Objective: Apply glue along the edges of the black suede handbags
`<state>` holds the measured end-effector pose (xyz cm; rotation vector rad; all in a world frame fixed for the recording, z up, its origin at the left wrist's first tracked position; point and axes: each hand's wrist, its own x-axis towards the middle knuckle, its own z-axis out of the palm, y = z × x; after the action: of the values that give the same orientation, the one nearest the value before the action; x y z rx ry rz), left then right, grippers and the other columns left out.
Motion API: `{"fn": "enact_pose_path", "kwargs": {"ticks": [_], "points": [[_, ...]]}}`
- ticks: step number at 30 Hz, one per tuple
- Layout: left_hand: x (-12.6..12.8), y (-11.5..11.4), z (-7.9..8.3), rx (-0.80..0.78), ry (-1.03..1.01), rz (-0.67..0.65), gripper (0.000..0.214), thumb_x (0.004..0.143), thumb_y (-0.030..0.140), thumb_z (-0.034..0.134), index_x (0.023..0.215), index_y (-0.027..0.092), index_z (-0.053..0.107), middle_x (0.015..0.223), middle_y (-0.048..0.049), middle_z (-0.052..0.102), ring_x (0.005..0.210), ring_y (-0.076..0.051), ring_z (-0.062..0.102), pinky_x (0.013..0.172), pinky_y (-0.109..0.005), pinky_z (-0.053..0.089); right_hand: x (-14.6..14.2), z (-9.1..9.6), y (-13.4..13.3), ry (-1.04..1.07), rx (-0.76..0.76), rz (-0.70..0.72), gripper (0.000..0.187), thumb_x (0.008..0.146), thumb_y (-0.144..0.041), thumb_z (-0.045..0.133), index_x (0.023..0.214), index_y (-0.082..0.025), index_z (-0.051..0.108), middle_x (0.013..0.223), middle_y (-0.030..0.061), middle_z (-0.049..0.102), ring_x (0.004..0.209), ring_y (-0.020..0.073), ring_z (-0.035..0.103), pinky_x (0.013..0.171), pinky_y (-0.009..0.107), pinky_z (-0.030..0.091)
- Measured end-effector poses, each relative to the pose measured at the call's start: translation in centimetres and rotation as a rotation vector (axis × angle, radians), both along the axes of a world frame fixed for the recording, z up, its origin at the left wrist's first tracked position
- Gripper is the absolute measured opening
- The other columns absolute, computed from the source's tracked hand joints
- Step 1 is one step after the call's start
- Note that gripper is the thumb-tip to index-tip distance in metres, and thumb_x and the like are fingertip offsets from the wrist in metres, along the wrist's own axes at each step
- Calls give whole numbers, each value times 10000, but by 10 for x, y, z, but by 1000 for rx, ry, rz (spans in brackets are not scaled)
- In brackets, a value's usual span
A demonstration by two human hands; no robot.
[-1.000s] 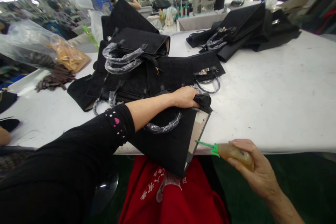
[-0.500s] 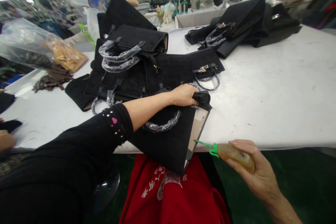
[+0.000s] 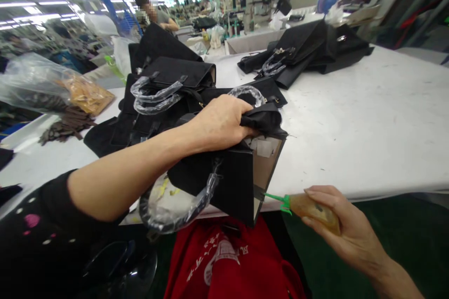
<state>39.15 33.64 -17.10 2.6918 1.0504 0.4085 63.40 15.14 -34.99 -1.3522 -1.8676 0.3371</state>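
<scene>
My left hand (image 3: 219, 121) grips the top flap of a black suede handbag (image 3: 231, 175), lifted and tilted off the edge of the white table (image 3: 351, 117). Its plastic-wrapped handle (image 3: 175, 208) hangs down toward my lap. The bag's pale side panel (image 3: 264, 163) faces right. My right hand (image 3: 336, 224) is closed on a small amber glue bottle (image 3: 314, 208) whose green nozzle (image 3: 277, 198) touches the lower edge of that side panel.
Several more black handbags (image 3: 168, 84) lie stacked on the table behind, and another pile (image 3: 305, 49) sits at the far right. A clear plastic bag with brown pieces (image 3: 52, 86) lies at the left. Other people work in the background. A red apron (image 3: 228, 261) covers my lap.
My left hand has lifted the handbag up off the table and tilted it toward me, so the handle now dangles. The right hand with the bottle has stayed almost still.
</scene>
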Motion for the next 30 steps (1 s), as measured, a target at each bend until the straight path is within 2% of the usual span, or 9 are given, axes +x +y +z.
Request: {"fn": "enact_pose_path", "kwargs": {"ticks": [3, 5, 8, 11, 14, 20, 25, 28, 30], "points": [[1, -21, 20, 111, -53, 7, 166, 759, 281, 561, 739, 167, 679, 725, 2, 604, 832, -184, 612, 689, -248, 428, 6, 8, 8, 22, 48, -49, 417, 824, -282, 649, 1214, -301, 504, 1157, 77, 559, 1042, 253, 582, 832, 375, 517], [2, -31, 19, 174, -75, 10, 146, 756, 241, 541, 738, 171, 668, 784, -14, 607, 876, -200, 610, 693, -258, 439, 9, 12, 14, 22, 92, -88, 404, 823, -296, 647, 1202, -288, 509, 1149, 84, 561, 1044, 263, 580, 834, 391, 512], [3, -39, 0, 234, -56, 11, 104, 734, 194, 550, 764, 194, 650, 880, -30, 617, 873, -198, 604, 678, -261, 457, 13, 9, 23, -34, 137, -141, 395, 827, -307, 641, 1198, -273, 509, 1141, 91, 559, 1036, 269, 574, 835, 410, 498], [4, -43, -22, 286, -45, 2, 91, 735, 165, 546, 744, 201, 629, 910, -33, 615, 786, -167, 595, 631, -252, 454, 16, 1, 31, -28, 112, -156, 390, 840, -302, 633, 1203, -267, 495, 1141, 88, 542, 1037, 255, 557, 855, 408, 481], [6, -41, -31, 310, -28, 44, 72, 745, 190, 565, 722, 195, 632, 848, -30, 605, 700, -154, 573, 575, -255, 426, 18, -5, 36, 62, 66, -143, 365, 847, -308, 627, 1184, -260, 497, 1126, 80, 530, 1029, 240, 548, 858, 388, 475], [13, -25, -28, 281, -38, 53, 79, 746, 252, 620, 743, 193, 672, 763, -14, 585, 673, -154, 558, 570, -265, 391, 25, -9, 49, 145, 102, -205, 346, 825, -331, 657, 1132, -242, 524, 1089, 65, 536, 1010, 227, 544, 863, 366, 456], [15, -14, -28, 271, -57, 37, 92, 749, 227, 619, 774, 185, 697, 745, -17, 588, 669, -147, 558, 570, -253, 385, 31, -14, 57, 178, -51, -145, 326, 816, -394, 653, 1078, -246, 527, 1019, 43, 556, 936, 221, 569, 817, 360, 472], [17, -9, -28, 252, -57, 39, 97, 744, 237, 632, 769, 168, 696, 740, -24, 593, 687, -151, 567, 590, -248, 401, 31, -12, 60, 209, -31, -183, 345, 807, -420, 655, 1075, -244, 528, 1039, 49, 560, 957, 236, 570, 831, 377, 469], [17, -8, -28, 247, -66, 30, 87, 739, 227, 640, 766, 166, 695, 739, -22, 592, 689, -148, 567, 591, -244, 401, 29, -10, 61, 212, -70, -193, 348, 804, -431, 657, 1068, -247, 525, 1024, 44, 569, 941, 231, 576, 823, 373, 471]]}}
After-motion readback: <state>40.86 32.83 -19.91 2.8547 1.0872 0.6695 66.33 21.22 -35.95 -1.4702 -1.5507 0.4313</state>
